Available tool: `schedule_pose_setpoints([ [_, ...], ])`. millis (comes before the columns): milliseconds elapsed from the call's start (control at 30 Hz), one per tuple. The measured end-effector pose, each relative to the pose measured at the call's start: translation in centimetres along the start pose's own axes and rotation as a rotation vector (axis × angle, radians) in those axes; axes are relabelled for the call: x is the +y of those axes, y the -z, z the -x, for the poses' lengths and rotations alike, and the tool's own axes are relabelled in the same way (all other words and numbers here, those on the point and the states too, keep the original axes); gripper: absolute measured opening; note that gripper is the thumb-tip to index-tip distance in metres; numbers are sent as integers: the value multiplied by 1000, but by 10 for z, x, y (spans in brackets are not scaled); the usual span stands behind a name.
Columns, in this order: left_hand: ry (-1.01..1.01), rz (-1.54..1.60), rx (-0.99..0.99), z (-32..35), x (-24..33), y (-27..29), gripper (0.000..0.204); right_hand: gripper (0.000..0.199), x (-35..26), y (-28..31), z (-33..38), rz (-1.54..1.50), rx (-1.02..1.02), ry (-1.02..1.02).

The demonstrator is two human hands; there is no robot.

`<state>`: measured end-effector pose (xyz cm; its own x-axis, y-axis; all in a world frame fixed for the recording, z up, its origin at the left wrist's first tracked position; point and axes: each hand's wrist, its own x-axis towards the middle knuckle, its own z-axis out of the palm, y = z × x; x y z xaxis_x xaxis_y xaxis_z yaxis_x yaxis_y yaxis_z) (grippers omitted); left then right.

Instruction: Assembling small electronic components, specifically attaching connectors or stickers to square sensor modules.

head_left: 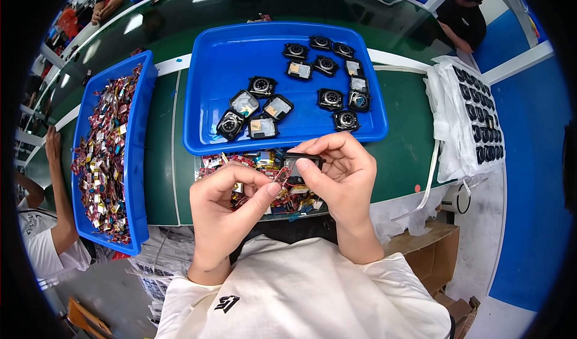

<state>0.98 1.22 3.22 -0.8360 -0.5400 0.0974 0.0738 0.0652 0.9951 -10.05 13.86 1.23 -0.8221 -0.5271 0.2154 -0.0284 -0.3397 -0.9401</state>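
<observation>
My right hand (344,180) grips a black smartwatch case (298,166), thumb across its face and fingers behind. Between the thumb and fingertips of my left hand (228,204) is a small red circuit board (282,175), right beside the case. Whether the two are still joined cannot be made out. Beneath both hands lies a pile of small red, yellow and silver electronic parts (308,202). Just beyond, a large blue tray (252,51) holds several black watch cases (325,66), some back side up, others showing a pale inside.
At the left stands a long blue bin (137,165) heaped with similar small parts. A white padded sheet or tray (448,120) with rows of black watch pieces lies at the right. Below it is an open cardboard box (430,255). Other people work around the green table (162,141).
</observation>
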Motion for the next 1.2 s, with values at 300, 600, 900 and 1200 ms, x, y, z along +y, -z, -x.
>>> schedule_pose_setpoints([
  [300,116,242,-67,0,-9,-3,8,20,7,2,4,253,-51,282],
  [600,85,172,2,0,-10,-1,11,20,11,-4,5,244,-14,368],
  [900,-130,-30,112,-4,-20,-6,14,25,8,-13,13,34,-11,188],
  [1200,-154,-52,95,-5,-24,-5,13,23,8,1,7,222,-62,143],
])
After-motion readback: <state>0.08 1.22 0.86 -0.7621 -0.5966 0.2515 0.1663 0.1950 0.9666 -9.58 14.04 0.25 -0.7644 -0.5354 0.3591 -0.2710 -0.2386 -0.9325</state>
